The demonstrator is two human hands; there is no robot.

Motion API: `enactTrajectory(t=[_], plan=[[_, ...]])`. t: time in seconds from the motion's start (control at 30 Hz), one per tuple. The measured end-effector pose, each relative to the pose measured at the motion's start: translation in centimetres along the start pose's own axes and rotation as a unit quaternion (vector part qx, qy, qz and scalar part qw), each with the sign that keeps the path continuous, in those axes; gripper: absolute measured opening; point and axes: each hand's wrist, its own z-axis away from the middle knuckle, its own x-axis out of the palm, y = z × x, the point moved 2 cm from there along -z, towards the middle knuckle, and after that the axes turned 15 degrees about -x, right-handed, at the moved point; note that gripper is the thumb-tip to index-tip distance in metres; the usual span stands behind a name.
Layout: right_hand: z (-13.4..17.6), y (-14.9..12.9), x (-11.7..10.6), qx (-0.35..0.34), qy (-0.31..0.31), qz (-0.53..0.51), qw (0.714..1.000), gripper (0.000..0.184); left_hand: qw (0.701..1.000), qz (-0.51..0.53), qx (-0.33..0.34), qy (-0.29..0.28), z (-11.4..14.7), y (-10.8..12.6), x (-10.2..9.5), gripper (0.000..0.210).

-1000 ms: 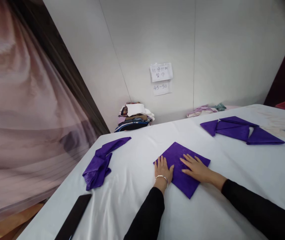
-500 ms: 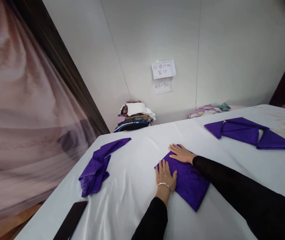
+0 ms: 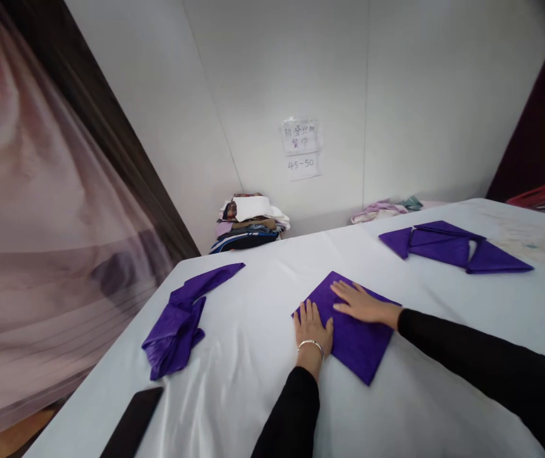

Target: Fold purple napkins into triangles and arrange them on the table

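Observation:
A purple cloth napkin (image 3: 356, 350), folded into a flat square, lies turned cornerwise on the white tablecloth in front of me. My left hand (image 3: 312, 329) rests flat on its left corner, fingers stretched out, with a silver bracelet at the wrist. Across the upper middle of the napkin lies my right hand (image 3: 361, 304), fingers extended and palm down. Neither hand grips anything. To the left sits another purple napkin (image 3: 174, 327), folded into a shape with a long pointed end. Several folded purple pieces (image 3: 444, 247) lie together at the back right.
A dark flat object, phone-like (image 3: 132, 423), lies near the front left edge. Beyond the white-covered table (image 3: 253, 394) are a pile of folded clothes (image 3: 248, 222) and pinkish cloths (image 3: 380, 211). Paper notes (image 3: 302, 149) hang on the wall; a pink curtain (image 3: 38, 222) hangs left.
My right hand has slid from the napkin's far corner toward its right side, uncovering that corner. My left hand stays on the left corner. The view has shifted slightly.

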Motion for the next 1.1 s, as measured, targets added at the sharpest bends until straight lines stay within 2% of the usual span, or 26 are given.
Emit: enactTrajectory(t=[0.07, 0.1, 0.27, 0.37, 0.43, 0.57, 0.63, 0.73, 0.8, 0.93, 1.1], plan=[[3.2, -0.1, 0.6, -0.039, 0.003, 0.015, 0.999, 0.067, 1.0, -0.004, -0.001, -0.002, 0.0, 0.0, -0.2, 0.067], [4.7, 0.4, 0.6, -0.035, 0.007, 0.026, 0.999, 0.066, 1.0, -0.006, -0.001, -0.003, 0.0, 0.1, -0.4, 0.067], [10.0, 5.8, -1.6, 0.132, 0.039, 0.079, 0.987, 0.066, 1.0, -0.013, 0.001, -0.009, 0.2, 0.2, -1.0, 0.067], [11.3, 6.6, -2.4, 0.192, 0.061, 0.056, 0.978, 0.066, 1.0, -0.005, 0.001, -0.022, 0.1, 0.1, -1.3, 0.068], [11.6, 5.5, -2.1, 0.175, 0.08, 0.035, 0.981, 0.067, 1.0, 0.005, 0.004, -0.029, 0.1, 0.1, -1.7, 0.068], [11.9, 2.8, -0.5, 0.06, 0.058, 0.043, 0.996, 0.066, 0.999, 0.023, 0.027, -0.02, 1.7, 0.4, -2.6, 0.064], [12.0, 2.4, 0.1, 0.046, 0.045, 0.056, 0.996, 0.065, 0.995, 0.041, 0.095, -0.011, 3.9, 1.0, -2.8, 0.061], [12.1, 2.5, 0.3, 0.048, 0.043, 0.067, 0.996, 0.065, 0.97, 0.068, 0.231, 0.0, 7.8, 2.4, -2.7, 0.062], [12.0, 2.7, 0.2, 0.048, 0.041, 0.071, 0.995, 0.066, 0.96, 0.069, 0.272, 0.015, 9.6, 3.1, -2.4, 0.055], [12.0, 2.5, -0.1, 0.053, 0.041, 0.07, 0.995, 0.067, 0.965, 0.013, 0.257, 0.056, 10.5, 3.6, -1.9, 0.021], [12.6, 1.0, 0.0, 0.064, 0.046, 0.075, 0.994, 0.069, 0.967, -0.014, 0.246, 0.069, 9.8, 2.1, -2.0, 0.019]])
